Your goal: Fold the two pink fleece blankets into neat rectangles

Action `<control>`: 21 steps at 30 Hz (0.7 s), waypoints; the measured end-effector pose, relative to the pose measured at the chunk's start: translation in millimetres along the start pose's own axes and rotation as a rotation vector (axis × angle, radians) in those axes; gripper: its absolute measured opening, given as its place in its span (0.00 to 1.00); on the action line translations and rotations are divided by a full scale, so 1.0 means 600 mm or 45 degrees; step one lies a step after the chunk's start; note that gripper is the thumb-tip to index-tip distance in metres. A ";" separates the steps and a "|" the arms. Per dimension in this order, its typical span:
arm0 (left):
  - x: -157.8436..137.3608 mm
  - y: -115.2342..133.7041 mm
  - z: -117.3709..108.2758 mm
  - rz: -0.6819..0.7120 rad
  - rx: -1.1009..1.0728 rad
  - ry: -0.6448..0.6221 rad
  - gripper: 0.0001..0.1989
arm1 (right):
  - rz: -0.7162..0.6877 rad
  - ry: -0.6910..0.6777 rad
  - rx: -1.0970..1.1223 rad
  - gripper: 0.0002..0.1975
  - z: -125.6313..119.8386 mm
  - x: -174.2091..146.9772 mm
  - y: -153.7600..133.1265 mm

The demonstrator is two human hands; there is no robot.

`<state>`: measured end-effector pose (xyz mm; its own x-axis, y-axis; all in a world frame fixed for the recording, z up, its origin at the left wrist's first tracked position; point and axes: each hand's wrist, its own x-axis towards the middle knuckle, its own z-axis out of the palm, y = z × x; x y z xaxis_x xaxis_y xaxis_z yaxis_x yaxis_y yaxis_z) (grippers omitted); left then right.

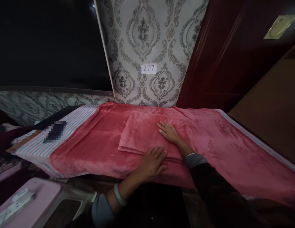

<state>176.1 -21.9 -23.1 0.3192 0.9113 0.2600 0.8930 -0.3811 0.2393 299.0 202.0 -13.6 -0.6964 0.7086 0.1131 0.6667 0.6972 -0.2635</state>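
Observation:
A folded pink-red plush blanket lies in a flat rectangle at the middle of the covered surface. Resting on its top, toward the right, my right hand is flat with the fingers spread. My left hand is at the folded blanket's near edge, fingers extended and thumb apart. Nothing is gripped in either hand. Beneath the folded piece, a larger pink-red plush cover spreads over the surface and hangs down at the front.
A striped cloth shows at the left, with a dark pixelated object on it. A pink stool holding a white power strip stands at lower left. A large dark screen and a dark red door are behind.

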 end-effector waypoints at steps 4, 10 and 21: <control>0.041 -0.024 -0.062 -0.084 0.005 0.095 0.23 | -0.023 0.027 0.146 0.28 -0.025 0.030 -0.012; 0.107 -0.090 -0.099 -0.351 0.242 0.110 0.29 | -0.152 0.064 0.117 0.28 -0.040 0.087 -0.090; 0.068 -0.131 -0.024 -0.414 0.296 0.089 0.33 | -0.105 -0.061 -0.105 0.27 0.017 0.083 -0.111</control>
<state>114.2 43.2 -17.6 -0.0070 0.9626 0.2707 0.9944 -0.0219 0.1035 217.3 189.5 0.0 -0.7603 0.6441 0.0847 0.6249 0.7607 -0.1755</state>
